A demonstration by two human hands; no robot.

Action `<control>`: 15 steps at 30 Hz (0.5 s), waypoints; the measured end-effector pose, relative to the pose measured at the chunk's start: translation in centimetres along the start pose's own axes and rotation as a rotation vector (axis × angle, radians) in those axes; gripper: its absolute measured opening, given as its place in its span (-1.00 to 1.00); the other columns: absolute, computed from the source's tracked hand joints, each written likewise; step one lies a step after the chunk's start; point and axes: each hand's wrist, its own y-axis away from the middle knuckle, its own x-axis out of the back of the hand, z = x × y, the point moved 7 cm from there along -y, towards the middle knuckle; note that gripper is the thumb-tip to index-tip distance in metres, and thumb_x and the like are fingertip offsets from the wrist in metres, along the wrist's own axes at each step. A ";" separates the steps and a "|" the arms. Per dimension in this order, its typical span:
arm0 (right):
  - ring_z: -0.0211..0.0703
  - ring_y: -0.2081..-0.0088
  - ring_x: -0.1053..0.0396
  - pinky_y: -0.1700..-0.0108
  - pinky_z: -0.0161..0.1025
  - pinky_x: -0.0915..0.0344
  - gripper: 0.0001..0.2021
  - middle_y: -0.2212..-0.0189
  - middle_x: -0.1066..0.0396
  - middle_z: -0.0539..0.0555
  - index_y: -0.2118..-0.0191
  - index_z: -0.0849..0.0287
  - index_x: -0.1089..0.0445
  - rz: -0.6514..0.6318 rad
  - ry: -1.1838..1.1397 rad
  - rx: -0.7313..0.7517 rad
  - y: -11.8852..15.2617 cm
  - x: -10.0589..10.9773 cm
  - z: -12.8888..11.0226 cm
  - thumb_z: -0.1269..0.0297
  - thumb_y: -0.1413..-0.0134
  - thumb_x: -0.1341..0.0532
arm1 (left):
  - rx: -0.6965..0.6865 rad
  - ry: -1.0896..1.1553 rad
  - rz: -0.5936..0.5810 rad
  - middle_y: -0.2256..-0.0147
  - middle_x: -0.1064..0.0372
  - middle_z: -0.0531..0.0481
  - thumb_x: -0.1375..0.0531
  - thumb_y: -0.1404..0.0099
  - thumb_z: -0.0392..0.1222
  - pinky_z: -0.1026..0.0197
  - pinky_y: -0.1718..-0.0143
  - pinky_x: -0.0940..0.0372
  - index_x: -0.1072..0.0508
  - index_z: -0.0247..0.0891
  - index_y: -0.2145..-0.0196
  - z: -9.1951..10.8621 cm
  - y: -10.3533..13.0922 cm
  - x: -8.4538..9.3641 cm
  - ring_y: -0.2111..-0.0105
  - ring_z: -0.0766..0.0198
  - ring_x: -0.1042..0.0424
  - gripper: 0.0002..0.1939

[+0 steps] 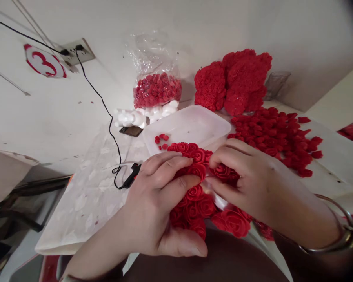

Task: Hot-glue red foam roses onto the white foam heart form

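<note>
Low in front of me is a white form covered in red artificial roses (pixel 191 209), with a bare white patch (pixel 219 200) showing between blooms. My left hand (pixel 161 196) is closed over its left side, fingertips pressed among the flowers and thumb along the lower edge. On the right, my right hand (pixel 250 176) pinches a red artificial rose (pixel 222 171) against the form, thumb and forefinger near the bare patch. Larger blooms (pixel 232 222) show below that hand. The form's full shape is hidden by both hands.
Behind lie a white plastic tray (pixel 191 121) with several red bits, loose roses (pixel 276 137), rose-covered figures (pixel 244 82), a bag of roses (pixel 157 90) and white figures (pixel 132 117). Left, a black corded tool (pixel 131 178), partly hidden, runs to a wall socket (pixel 76 53).
</note>
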 end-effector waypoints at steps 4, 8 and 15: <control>-0.12 0.35 -0.31 0.36 -0.16 -0.21 -0.93 0.39 -0.31 -0.02 0.35 0.10 -0.25 0.024 0.058 -0.010 -0.4 0.2 -0.4 0.39 -0.13 -0.14 | -0.005 0.000 0.012 -0.11 -0.41 -0.23 -0.06 -0.25 0.48 -0.17 -0.25 -0.22 -0.53 -0.26 -0.02 0.1 0.0 0.0 -0.18 -0.11 -0.34 -0.23; -0.16 0.41 -0.27 0.40 -0.19 -0.14 -0.91 0.43 -0.28 -0.03 0.37 0.10 -0.20 0.056 0.078 -0.007 -0.6 0.3 -0.6 0.43 -0.09 -0.13 | -0.027 0.003 0.022 -0.12 -0.40 -0.24 -0.03 -0.27 0.48 -0.17 -0.27 -0.20 -0.52 -0.27 -0.03 0.0 0.1 0.1 -0.18 -0.11 -0.34 -0.22; -0.12 0.42 -0.31 0.41 -0.17 -0.15 -0.92 0.43 -0.31 0.00 0.35 0.09 -0.20 0.062 0.090 -0.053 -0.5 0.1 -0.2 0.40 -0.06 -0.13 | -0.047 0.037 0.242 -0.15 -0.36 -0.24 0.10 -0.41 0.35 -0.10 -0.16 -0.32 -0.47 -0.21 -0.11 -1.0 1.1 1.6 -0.14 -0.05 -0.38 -0.31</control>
